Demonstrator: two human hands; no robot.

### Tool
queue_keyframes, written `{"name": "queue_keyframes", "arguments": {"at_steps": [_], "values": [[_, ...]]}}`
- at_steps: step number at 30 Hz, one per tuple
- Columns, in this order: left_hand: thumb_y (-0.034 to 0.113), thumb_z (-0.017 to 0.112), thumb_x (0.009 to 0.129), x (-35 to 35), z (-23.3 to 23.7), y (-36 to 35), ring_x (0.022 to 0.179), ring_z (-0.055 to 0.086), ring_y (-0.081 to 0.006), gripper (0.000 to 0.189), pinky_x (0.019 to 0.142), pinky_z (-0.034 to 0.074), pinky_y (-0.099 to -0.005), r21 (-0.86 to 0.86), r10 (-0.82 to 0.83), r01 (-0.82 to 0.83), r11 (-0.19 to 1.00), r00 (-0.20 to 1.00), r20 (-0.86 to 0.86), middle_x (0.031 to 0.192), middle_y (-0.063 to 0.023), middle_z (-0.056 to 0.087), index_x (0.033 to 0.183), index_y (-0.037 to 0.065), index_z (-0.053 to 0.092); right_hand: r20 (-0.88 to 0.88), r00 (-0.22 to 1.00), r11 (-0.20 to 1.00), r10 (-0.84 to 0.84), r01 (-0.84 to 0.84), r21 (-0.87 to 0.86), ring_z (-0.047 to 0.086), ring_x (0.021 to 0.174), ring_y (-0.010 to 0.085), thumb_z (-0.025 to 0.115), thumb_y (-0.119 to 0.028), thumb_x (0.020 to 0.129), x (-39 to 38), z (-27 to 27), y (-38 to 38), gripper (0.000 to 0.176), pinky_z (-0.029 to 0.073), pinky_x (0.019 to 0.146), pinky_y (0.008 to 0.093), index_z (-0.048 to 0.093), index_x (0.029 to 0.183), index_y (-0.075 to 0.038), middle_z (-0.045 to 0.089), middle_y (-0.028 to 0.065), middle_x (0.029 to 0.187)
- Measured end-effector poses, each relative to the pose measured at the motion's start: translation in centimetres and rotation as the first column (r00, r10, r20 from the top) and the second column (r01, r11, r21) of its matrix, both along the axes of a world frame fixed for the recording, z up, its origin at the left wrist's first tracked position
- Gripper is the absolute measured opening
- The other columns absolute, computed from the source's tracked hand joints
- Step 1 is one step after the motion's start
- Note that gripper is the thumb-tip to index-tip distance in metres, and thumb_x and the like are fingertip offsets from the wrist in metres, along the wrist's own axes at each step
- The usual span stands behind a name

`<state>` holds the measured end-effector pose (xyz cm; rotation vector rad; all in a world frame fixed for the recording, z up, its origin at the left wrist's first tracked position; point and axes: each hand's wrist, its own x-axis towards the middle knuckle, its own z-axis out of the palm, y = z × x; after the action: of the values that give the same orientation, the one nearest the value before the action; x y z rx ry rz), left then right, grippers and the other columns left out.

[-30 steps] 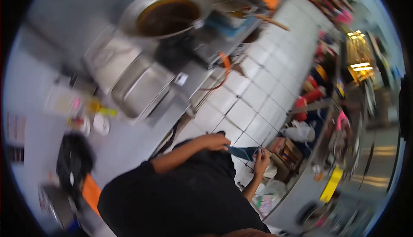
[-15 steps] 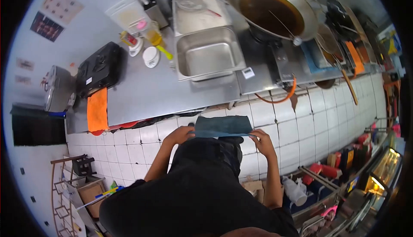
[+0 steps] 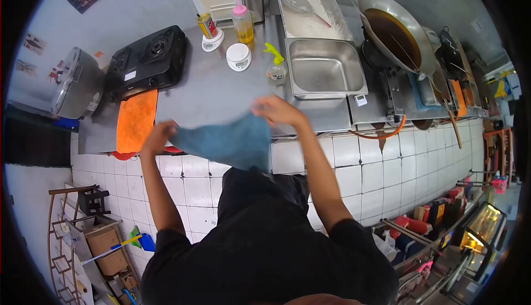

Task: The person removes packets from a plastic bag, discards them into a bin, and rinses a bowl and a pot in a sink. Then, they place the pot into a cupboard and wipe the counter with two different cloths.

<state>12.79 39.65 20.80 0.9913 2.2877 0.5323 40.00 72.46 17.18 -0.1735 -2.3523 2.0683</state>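
A blue-green cloth hangs stretched between my two hands, over the front edge of the steel counter. My left hand grips its left corner, close to the orange cloth that lies over the counter edge. Its upper right corner is pinched in my right hand, which is slightly blurred and sits below a clear spray bottle with a yellow-green top. The cloth's lower edge hangs just above my legs.
Along the counter stand a black gas stove, a white scale, a sauce bottle, an empty steel pan, a flour tray and a wok of dark oil. A large pot stands far left.
My view has shifted left along the counter. Both hands have risen from in front of my legs to the counter edge, and the cloth, folded narrow before, is now spread wider.
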Motion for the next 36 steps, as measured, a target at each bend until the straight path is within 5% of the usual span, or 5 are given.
{"name": "queue_keyframes", "arguments": {"at_steps": [4,11,15,19,36], "values": [[0.026,0.063,0.089,-4.6,-3.5,3.3,0.120,0.046,-0.0382,0.054,0.101,0.037,-0.0422,0.271,0.320,-0.170,0.948,0.502,-0.804,0.134,-0.0225,0.047,0.138,0.013,0.043,-0.419,0.704,0.482,-0.573,0.703,0.523,0.063,0.079,0.0281,0.063,-0.018,0.087,-10.3,-1.9,-6.9,0.031,0.050,0.068,0.0344,0.059,0.115,-0.005,0.059,0.0157,0.110],[0.059,0.040,0.091,1.3,-20.2,3.6,0.143,0.008,-0.0425,0.068,0.109,0.006,-0.0662,-0.080,0.012,-0.054,0.995,0.891,-0.454,0.156,-0.0209,0.009,0.150,0.031,0.022,-0.103,0.994,0.964,0.023,0.005,0.264,0.050,0.117,0.0304,0.058,-0.018,0.092,0.3,-11.5,-15.3,0.026,0.041,0.099,0.0385,0.061,0.115,-0.008,0.053,0.0151,0.125],[0.054,0.041,0.093,2.4,-22.2,3.6,0.144,0.008,-0.0405,0.064,0.110,0.005,-0.0642,0.005,0.052,-0.064,0.998,0.750,-0.659,0.156,-0.0199,0.010,0.150,0.030,0.025,0.171,0.925,0.939,-0.340,0.324,0.113,0.062,0.098,0.0200,0.057,-0.014,0.092,13.7,-16.9,-15.9,0.019,0.050,0.081,0.0317,0.064,0.108,-0.006,0.063,0.0077,0.103],[0.052,0.042,0.093,2.3,-21.7,3.7,0.144,0.007,-0.0394,0.063,0.110,0.006,-0.0636,0.020,0.051,-0.050,0.999,0.746,-0.664,0.157,-0.0188,0.008,0.150,0.029,0.025,0.410,0.381,0.333,-0.829,0.924,-0.185,0.065,0.087,0.0223,0.054,-0.017,0.095,19.2,-15.7,-11.1,0.020,0.054,0.076,0.0368,0.055,0.109,-0.002,0.061,0.0113,0.101],[0.050,0.044,0.092,2.5,-22.1,3.1,0.144,0.008,-0.0388,0.064,0.110,0.006,-0.0630,0.008,0.032,-0.037,0.999,0.733,-0.679,0.157,-0.0174,0.009,0.150,0.029,0.026,0.186,0.028,-0.053,-0.982,0.908,-0.416,0.060,0.068,0.0167,0.055,-0.031,0.096,5.7,-14.3,10.6,0.029,0.053,0.060,0.0329,0.038,0.111,-0.012,0.056,0.0053,0.085]]}}
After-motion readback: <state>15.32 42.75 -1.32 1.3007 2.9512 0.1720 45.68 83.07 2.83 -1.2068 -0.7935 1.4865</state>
